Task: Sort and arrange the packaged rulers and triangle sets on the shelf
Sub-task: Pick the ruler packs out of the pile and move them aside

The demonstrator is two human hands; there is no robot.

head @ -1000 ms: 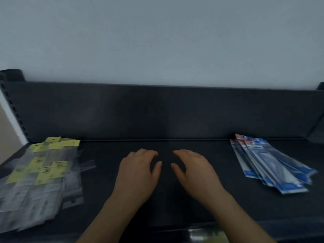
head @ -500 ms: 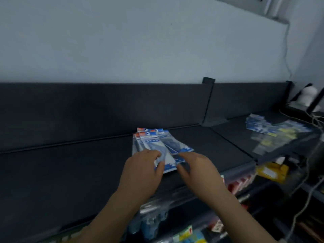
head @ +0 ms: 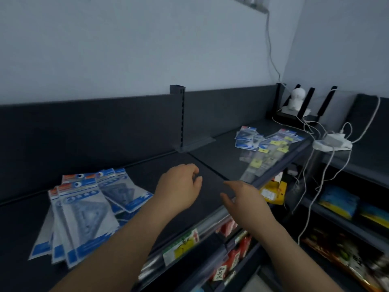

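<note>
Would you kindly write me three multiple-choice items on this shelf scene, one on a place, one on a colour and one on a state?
1. Where does the fanned pile of blue packs lie?
A. On the shelf, to the left of the left hand
B. Beyond the divider
C. On a lower shelf

2. What colour are the labels on the clear packs in the far mixed pile?
A. Red
B. Yellow
C. Green

3. What do the left hand and the right hand hold?
A. One pack each
B. Nothing
C. One pack between them

Answers:
1 A: the pile lies beside the left forearm, on the near side of the divider.
2 B: yellow tags show on the clear sleeves.
3 B: both hands hover over the shelf's front edge with nothing in their fingers.
</note>
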